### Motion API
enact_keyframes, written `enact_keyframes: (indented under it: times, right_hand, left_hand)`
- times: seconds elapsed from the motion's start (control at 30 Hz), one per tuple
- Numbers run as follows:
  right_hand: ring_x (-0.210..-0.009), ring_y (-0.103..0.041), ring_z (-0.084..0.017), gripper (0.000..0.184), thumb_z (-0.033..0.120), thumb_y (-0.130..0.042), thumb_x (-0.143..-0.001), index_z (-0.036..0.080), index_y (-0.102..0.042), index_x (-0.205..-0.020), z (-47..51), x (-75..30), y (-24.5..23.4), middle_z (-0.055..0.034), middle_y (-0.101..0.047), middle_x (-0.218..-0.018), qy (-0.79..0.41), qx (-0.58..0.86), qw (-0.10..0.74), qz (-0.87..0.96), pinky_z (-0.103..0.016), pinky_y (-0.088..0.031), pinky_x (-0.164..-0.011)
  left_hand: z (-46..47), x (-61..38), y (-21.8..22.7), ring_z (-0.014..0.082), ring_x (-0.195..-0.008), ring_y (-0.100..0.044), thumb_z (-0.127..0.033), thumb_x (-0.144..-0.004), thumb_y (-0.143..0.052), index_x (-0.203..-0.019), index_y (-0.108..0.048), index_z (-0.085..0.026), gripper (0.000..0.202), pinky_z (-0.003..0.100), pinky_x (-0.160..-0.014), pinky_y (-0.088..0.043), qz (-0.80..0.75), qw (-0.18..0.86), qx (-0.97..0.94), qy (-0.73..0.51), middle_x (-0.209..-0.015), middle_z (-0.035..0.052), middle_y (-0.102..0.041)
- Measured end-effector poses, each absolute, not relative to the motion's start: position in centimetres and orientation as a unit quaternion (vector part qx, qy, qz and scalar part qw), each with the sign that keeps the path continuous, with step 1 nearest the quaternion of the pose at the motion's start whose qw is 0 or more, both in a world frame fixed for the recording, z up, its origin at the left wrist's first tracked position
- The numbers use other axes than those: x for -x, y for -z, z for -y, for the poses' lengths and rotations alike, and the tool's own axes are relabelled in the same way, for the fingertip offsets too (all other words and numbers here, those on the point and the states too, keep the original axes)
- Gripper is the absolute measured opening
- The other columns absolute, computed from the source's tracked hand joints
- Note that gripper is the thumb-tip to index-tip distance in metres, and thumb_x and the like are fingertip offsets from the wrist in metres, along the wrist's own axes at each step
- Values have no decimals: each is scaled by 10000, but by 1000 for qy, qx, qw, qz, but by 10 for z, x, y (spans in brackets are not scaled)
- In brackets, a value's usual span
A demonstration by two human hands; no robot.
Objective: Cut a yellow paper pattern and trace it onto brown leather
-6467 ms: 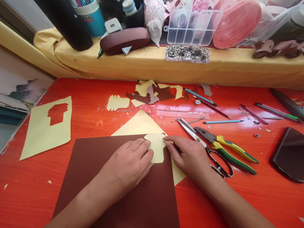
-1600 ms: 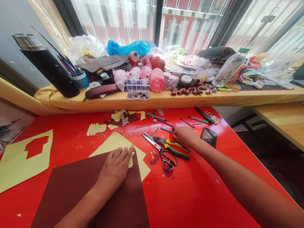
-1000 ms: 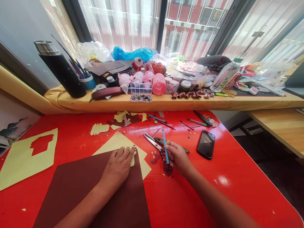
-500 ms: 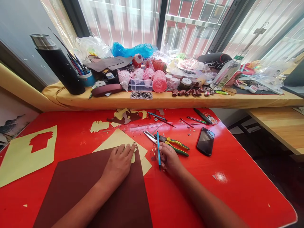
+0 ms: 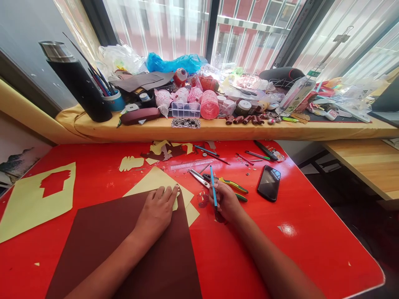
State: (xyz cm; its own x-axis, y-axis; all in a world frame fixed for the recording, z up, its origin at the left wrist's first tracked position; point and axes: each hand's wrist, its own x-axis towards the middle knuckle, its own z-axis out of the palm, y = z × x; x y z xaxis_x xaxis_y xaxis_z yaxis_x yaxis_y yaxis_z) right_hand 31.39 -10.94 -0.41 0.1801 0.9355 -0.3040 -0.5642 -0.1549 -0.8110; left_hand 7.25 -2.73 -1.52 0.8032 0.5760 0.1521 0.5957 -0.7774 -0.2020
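My left hand [image 5: 156, 214] lies flat with its fingers stretched out on a large dark brown sheet of paper [image 5: 102, 245]. Beside its fingertips, a small pale yellow paper cutout [image 5: 176, 202] rests on the sheet's upper right corner, partly hidden by the hand. A blue marker pen [image 5: 213, 189] is held in my right hand [image 5: 229, 202], its dark tip pointing down over the red table, right of the brown sheet. Just beyond that hand lie scissors [image 5: 199, 178] and pliers with yellow-green handles [image 5: 233, 185]. Pale yellow sheets [image 5: 156, 177] stick out from under the brown one.
A phone [image 5: 268, 183] lies on the red table [image 5: 280, 257] at right. At left is a yellow sheet with a cut-out hole [image 5: 25, 203]. Paper scraps [image 5: 165, 150] and pens lie at the back. A crowded ledge [image 5: 140, 132] holds a black flask [image 5: 77, 87].
My right hand, with the blue marker pen, has shifted slightly right, and the pen leans a little more. My left hand stays on the brown paper.
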Motion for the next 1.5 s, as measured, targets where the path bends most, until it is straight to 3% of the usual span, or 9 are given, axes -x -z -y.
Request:
enact_keyframes:
  times: [0.23,0.47,0.83,1.0,1.27,1.5]
  right_hand:
    - [-358,-180,-52,293,421,-782,-822,223,-567,-837,134,-291,4,141,-376,-491,-614,462,612,185,-163,-182,-294]
    - [-273,-357,-75,336,492,-779,-847,220,-581,-843,144,-268,17,121,-485,-440,-617,483,579,227,-175,-257,-286]
    - [-362,-363,-94,294,434,-777,-826,249,-549,-831,107,-285,11,133,-432,-500,-540,521,601,274,-194,-309,-344]
    - [-393,-307,-90,254,379,-719,-820,261,-495,-795,84,-310,6,132,-384,-520,-501,522,643,251,-177,-192,-343]
    - [-372,-290,-78,282,415,-723,-821,243,-507,-769,127,-293,-4,98,-435,-549,-574,487,629,195,-204,-214,-348]
    - [-362,-181,-69,321,457,-742,-849,240,-523,-758,178,-266,-4,120,-351,-489,-640,456,606,123,-207,-174,-338]
  left_hand:
    - [27,-72,15,324,-1210,-586,-40,-985,-458,-1533,-600,-128,572,443,-968,-457,311,125,941,42,-1333,173,-696]
    - [27,-72,15,326,-1196,-579,-55,-989,-470,-1532,-596,-108,560,443,-956,-455,304,133,943,41,-1336,177,-695]
    - [28,-71,15,329,-1218,-577,-57,-992,-460,-1542,-586,-140,570,449,-971,-444,310,117,943,38,-1331,174,-688]
    - [28,-71,14,325,-1192,-577,-48,-995,-444,-1547,-578,-112,572,445,-961,-439,309,125,942,42,-1315,171,-695]
    - [27,-70,17,331,-1211,-572,-62,-1001,-430,-1555,-571,-114,574,472,-986,-451,315,104,942,48,-1344,177,-687]
    - [26,-69,18,344,-1209,-573,-59,-1004,-434,-1545,-584,-96,563,468,-982,-444,305,99,945,58,-1324,187,-690]
